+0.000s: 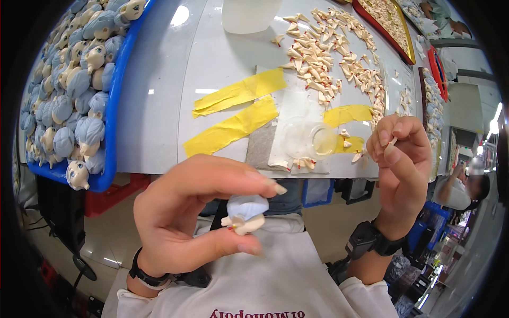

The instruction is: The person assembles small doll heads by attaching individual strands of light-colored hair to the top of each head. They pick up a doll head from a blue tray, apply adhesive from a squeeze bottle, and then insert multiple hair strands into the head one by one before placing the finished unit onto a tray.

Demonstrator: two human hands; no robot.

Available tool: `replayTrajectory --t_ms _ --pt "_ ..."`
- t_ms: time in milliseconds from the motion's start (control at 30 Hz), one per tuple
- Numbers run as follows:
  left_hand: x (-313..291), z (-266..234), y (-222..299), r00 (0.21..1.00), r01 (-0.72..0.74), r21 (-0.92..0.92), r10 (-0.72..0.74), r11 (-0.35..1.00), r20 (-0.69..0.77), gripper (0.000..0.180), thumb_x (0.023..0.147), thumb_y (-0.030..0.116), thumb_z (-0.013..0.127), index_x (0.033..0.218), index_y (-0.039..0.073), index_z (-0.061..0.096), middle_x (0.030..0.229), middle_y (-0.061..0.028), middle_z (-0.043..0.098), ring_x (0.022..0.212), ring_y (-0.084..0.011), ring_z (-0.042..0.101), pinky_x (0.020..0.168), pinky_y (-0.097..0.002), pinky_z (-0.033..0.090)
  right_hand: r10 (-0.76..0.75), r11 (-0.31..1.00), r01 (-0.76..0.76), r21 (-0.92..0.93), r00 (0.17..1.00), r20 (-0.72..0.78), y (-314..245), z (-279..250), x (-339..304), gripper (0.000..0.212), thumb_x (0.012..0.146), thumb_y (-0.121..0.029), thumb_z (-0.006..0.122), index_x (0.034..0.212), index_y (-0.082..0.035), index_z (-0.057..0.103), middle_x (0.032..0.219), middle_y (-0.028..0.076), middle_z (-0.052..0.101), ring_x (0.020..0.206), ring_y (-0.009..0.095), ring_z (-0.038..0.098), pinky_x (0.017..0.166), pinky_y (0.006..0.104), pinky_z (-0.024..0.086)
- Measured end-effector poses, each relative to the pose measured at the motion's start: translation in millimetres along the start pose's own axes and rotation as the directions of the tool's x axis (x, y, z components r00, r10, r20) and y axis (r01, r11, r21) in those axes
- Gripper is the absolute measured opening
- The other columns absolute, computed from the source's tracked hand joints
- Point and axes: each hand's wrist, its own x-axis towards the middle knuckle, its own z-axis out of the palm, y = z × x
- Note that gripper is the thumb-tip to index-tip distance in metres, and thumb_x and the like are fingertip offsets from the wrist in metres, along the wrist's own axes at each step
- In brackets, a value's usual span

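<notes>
Between the thumb and fingers of my left hand [183, 212] is a small doll head [248, 209] with pale blue hair and cream parts, held in front of my shirt. A spot of red shows at its lower left side. My right hand [402, 159], raised at the table's right edge, pinches a small cream pointed piece [392, 142] between thumb and fingertips; its far end is hidden by the fingers. Between the hands, on the table, lies a clear round jar [322, 140]. Several cream pieces with red tips [304, 162] lie beside it.
A blue tray [112, 122] heaped with blue-haired doll heads stands at the left. A large pile of cream pieces [313, 58] covers the far middle. Yellow tape strips [233, 124] hold down a grey-white sheet. A red-and-gold tray [408, 50] is at the far right. Another person [458, 191] sits beyond.
</notes>
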Motion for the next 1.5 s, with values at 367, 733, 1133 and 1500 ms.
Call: replayTrajectory --t_ms 367,733,1133,1500 --pt "-0.6 -3.3 -6.9 0.998 -0.069 -0.089 0.068 0.994 -0.016 0.034 0.065 0.008 0.079 0.086 0.003 0.051 0.097 -0.0171 0.053 0.082 -0.0241 0.061 0.070 -0.0294 0.052 -0.102 0.990 0.098 0.105 0.994 0.031 7.9 12.4 -2.7 0.018 0.071 0.004 0.066 0.083 -0.003 0.054 0.082 0.011 0.055 0.071 0.015 0.052 0.063 0.0250 0.043" --pt "-3.9 13.6 1.9 0.983 0.099 -0.304 -0.141 0.947 -0.118 0.031 0.068 0.012 0.077 0.083 0.003 0.051 0.098 -0.0175 0.051 0.081 -0.0258 0.064 0.064 -0.0255 0.053 -0.240 0.856 0.260 -0.446 0.965 0.102 1.1 31.8 5.1 0.015 0.073 0.000 0.067 0.083 -0.001 0.056 0.085 0.010 0.054 0.077 0.015 0.051 0.069 0.0241 0.040" --pt "-0.8 16.4 0.9 0.981 0.110 -0.163 -0.133 0.981 -0.138 0.049 0.066 0.031 0.077 0.095 0.001 0.052 0.105 -0.0186 0.051 0.079 -0.0242 0.062 0.063 -0.0261 0.054 -0.467 0.204 0.497 -0.843 0.807 0.362 -5.1 55.3 3.9 0.018 0.062 0.013 0.064 0.074 -0.001 0.063 0.080 0.009 0.056 0.072 0.017 0.053 0.065 0.0240 0.041" --pt "3.3 29.3 7.2 0.977 0.089 -0.161 -0.117 0.983 -0.177 0.044 0.075 0.025 0.073 0.100 -0.001 0.049 0.092 -0.0159 0.058 0.078 -0.0195 0.060 0.067 -0.0284 0.050 -0.346 0.755 0.431 -0.494 0.902 0.257 -5.3 70.9 -18.2 0.017 0.064 -0.002 0.071 0.074 -0.010 0.059 0.077 0.007 0.051 0.068 0.014 0.049 0.059 0.0213 0.037"
